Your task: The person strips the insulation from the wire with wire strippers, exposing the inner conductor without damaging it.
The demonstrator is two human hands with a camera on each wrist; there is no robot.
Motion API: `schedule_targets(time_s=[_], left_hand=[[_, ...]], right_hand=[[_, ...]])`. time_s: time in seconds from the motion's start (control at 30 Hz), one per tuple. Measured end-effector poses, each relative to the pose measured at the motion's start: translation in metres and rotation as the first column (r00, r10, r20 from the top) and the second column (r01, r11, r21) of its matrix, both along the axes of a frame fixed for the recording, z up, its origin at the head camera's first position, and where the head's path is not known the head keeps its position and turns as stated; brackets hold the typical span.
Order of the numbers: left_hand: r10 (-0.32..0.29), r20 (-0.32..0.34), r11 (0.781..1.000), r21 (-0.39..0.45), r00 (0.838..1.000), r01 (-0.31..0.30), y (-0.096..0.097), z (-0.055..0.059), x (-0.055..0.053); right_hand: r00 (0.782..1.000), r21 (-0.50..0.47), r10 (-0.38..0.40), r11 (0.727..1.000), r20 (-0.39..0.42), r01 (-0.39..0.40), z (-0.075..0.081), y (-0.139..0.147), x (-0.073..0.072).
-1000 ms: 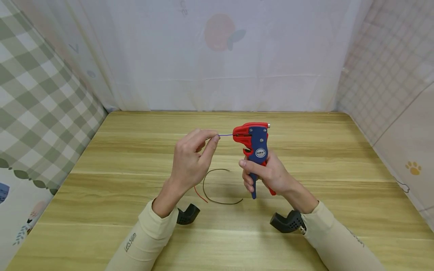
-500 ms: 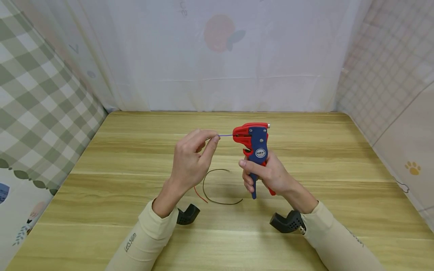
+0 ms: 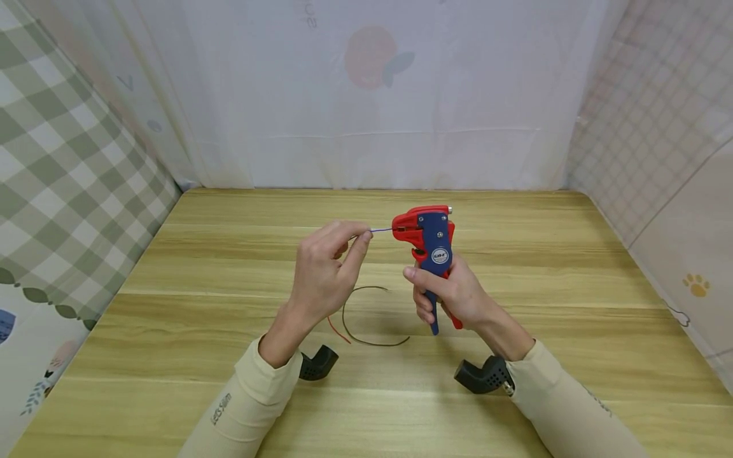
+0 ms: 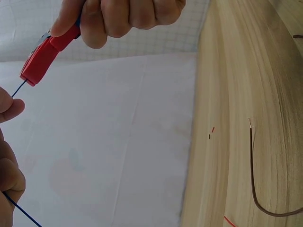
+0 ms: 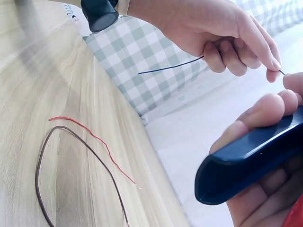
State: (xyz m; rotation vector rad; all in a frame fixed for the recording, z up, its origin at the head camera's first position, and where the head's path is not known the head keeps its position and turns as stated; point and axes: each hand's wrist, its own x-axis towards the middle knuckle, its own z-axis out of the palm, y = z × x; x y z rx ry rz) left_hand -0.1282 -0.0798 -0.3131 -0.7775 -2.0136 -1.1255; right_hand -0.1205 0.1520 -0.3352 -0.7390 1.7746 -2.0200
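Note:
My right hand (image 3: 455, 292) grips the handles of a red and blue wire stripper (image 3: 438, 236), held up over the table with its nose to the left. A short stretch of blue wire (image 3: 382, 229) runs from that nose to my left hand (image 3: 323, 270), where thumb and index finger pinch it. The wire's tip is hidden inside the nose. In the right wrist view, the tail of the blue wire (image 5: 170, 68) sticks out past the curled fingers of my left hand. Below, a brown wire (image 5: 37, 175) lies curved on the table beside a red wire (image 5: 97, 137).
Tiny red and dark scraps (image 4: 213, 129) lie on the wooden table (image 3: 200, 356). The brown wire's end shows bare copper (image 4: 250, 124). Black wrist-mounted cameras (image 3: 319, 362) sit under both forearms. Cloth sheets (image 3: 401, 152) rise at the back and sides.
The stripper's handles have come closer together and its nose has tilted slightly. Both hands have shifted very little, and the blue wire still enters the nose.

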Motion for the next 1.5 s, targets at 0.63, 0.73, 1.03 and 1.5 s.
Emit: schedule_targets(time_s=[0.63,0.73,1.03,1.5], left_hand=[[0.000,0.000,1.000,-0.005,1.000,0.000,-0.0014,0.0005,0.0006],[-0.002,0.004,1.000,-0.004,1.000,0.002,-0.0017,0.0006,0.0008],[-0.001,-0.002,1.000,0.000,1.000,0.001,-0.0020,0.0000,0.0002],[-0.001,-0.013,1.000,0.003,1.000,0.001,-0.0022,0.0004,0.0004]], right_hand=[[0.999,-0.063,0.017,0.998,-0.034,-0.019,0.0000,-0.0008,0.0017],[0.999,-0.072,0.014,0.997,-0.040,-0.017,0.0007,-0.0017,0.0019],[0.999,-0.062,-0.037,0.997,-0.031,0.035,0.0002,-0.0045,0.0035],[0.997,-0.030,-0.075,0.997,-0.012,0.075,-0.0028,-0.0069,0.0030]])
